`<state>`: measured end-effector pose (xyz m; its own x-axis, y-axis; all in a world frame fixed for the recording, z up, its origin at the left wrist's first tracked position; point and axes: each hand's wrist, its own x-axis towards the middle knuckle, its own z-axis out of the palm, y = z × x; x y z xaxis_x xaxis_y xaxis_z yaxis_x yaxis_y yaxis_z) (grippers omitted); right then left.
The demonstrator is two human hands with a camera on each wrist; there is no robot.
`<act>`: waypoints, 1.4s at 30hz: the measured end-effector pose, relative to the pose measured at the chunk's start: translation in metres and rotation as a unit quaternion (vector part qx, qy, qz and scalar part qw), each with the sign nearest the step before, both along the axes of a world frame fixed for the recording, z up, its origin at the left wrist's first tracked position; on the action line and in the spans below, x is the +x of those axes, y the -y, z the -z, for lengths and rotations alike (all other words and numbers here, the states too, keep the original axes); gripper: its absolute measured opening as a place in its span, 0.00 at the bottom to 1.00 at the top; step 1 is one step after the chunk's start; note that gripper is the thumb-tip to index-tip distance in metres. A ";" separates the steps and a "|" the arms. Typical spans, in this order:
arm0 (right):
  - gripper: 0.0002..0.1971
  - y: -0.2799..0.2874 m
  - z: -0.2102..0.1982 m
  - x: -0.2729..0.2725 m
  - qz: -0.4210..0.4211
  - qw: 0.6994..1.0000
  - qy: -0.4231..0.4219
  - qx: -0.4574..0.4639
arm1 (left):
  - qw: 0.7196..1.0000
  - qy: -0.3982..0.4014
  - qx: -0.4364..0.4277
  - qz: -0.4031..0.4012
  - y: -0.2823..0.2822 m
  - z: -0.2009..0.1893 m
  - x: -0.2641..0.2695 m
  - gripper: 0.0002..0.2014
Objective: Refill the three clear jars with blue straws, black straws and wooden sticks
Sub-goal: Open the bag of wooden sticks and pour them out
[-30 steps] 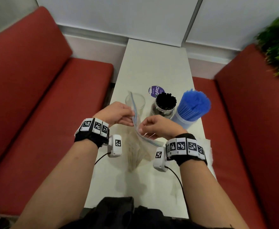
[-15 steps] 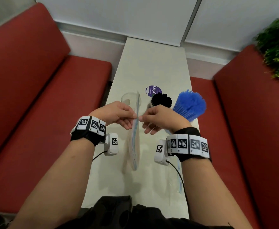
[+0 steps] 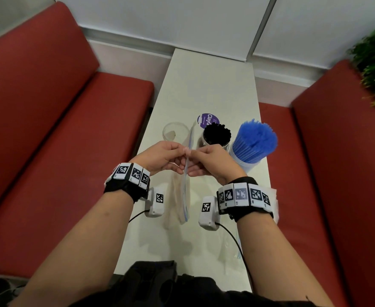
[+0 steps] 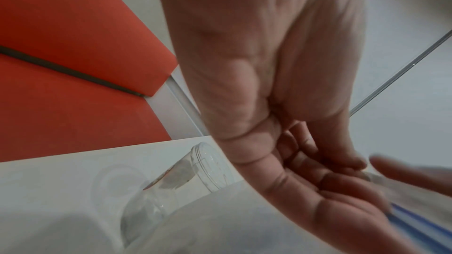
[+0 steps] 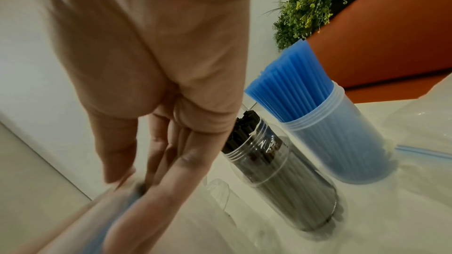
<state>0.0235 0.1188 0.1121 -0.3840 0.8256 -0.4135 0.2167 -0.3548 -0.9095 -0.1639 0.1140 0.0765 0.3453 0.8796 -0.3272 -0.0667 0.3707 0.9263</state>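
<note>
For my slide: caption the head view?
Both hands pinch a zip bag of wooden sticks beside the empty jar.

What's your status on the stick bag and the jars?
Both hands, left and right, pinch the zip bag of wooden sticks at its top. Empty jar waits; black straws, blue straws in. Nothing blocking.

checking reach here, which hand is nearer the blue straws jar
Right. The right hand sits just left of the blue straws jar; the left hand lies farther left, beyond the zip bag.
</note>
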 end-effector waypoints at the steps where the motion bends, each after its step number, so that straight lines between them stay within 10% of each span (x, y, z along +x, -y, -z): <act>1: 0.17 0.000 0.001 -0.001 0.013 1.000 0.001 -0.004 | 1.000 -0.001 0.002 -0.001 0.000 0.000 0.001 0.09; 33: 0.13 -0.011 0.028 -0.007 0.127 0.976 -0.131 -0.120 | 0.993 0.006 -0.055 -0.102 -0.011 0.012 -0.002 0.07; 42: 0.09 -0.014 0.056 -0.002 0.291 0.876 -0.248 -0.295 | 0.869 0.274 -0.348 -0.220 -0.012 0.041 -0.012 0.13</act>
